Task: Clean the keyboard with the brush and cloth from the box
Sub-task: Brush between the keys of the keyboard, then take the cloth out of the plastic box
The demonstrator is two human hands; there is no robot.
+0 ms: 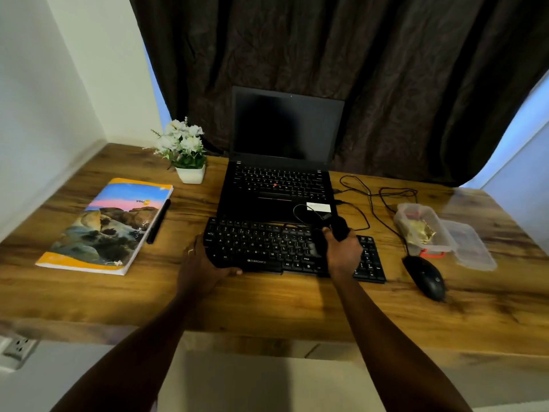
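A black keyboard lies on the wooden desk in front of the laptop. My left hand grips its front left corner. Over the right half of the keys, my right hand is closed around a black brush, whose dark head rests on the keys near the middle right. An open clear plastic box stands to the right and holds a yellowish cloth. Its lid lies beside it.
A black laptop stands open behind the keyboard, with cables trailing right. A black mouse sits near the box. On the left lie a colourful book and a pen; a white flower pot stands behind them.
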